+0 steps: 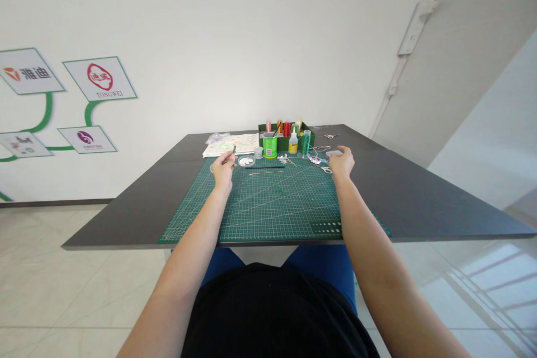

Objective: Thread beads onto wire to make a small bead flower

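Above the left part of the green cutting mat [268, 207], my left hand [224, 169] is closed in a pinch. A small, thin dark green piece [234, 149] sticks up from its fingertips; its kind is too small to make out. My right hand [342, 162] is at the mat's far right, its fingers curled at a small whitish, clear box [334, 153]. The hand partly hides that box. Just left of it lie small scissors [326, 169] and a shiny round dish [315, 160]. A round white dish [246, 161] stands close to my left hand.
Behind the mat are a bright green can [270, 146], a yellow-labelled glue bottle [293, 142], a green glitter tube [306, 143] and a dark green box [310, 138] of coloured spools. Whitish cloth or paper [230, 145] lies at back left. Thin sticks [265, 167] cross the mat.
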{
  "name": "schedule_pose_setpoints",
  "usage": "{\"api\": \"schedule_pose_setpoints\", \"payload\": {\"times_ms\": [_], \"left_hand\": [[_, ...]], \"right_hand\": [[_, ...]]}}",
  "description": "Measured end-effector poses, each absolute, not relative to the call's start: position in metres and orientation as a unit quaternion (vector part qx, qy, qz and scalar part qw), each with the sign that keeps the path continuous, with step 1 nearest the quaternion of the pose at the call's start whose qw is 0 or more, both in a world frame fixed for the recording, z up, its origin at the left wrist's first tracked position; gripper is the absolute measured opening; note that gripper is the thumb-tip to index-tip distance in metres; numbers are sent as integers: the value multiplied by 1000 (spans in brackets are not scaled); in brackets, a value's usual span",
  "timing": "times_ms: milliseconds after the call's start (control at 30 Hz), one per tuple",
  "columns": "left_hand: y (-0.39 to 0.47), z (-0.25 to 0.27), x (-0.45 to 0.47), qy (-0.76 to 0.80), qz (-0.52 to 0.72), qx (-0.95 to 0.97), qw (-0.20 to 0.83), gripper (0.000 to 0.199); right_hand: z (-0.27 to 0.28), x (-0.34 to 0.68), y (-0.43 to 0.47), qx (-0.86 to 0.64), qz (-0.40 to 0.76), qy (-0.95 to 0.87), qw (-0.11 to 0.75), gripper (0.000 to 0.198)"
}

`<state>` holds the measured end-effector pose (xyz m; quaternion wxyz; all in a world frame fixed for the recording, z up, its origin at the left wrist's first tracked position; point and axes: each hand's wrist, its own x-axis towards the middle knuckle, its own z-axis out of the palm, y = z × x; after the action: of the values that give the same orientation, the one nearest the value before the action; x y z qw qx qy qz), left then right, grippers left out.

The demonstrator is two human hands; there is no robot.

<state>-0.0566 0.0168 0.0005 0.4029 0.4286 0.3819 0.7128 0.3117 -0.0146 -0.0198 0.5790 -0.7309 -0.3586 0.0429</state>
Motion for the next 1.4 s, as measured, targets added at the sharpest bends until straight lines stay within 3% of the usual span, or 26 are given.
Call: {"api": "schedule_pose_setpoints", "payload": {"times_ms": [200,367,533,700,1133,1400], "left_hand": [[9,-4,-42,376,662,514,395,23],[1,-8,-29,364,616,577,395,22],[0,-14,-23,345,581,617,403,19],[-2,-15,-21,315,546,650,425,22],[-6,-16,-20,291,497,680,453,28],[-5,-15,-21,316,506,663,453,27]], "right_hand": [[-5,281,-16,-685,33,-411,601,57],[1,250,-21,-559,175,-516,625,65],[2,219,-34,-424,348,-631,548,83],[-1,201,-43,-354,443,-673,474,89],[-12,190,-43,-321,558,-654,398,74],[-12,190,-40,-344,520,-663,415,65]]}}
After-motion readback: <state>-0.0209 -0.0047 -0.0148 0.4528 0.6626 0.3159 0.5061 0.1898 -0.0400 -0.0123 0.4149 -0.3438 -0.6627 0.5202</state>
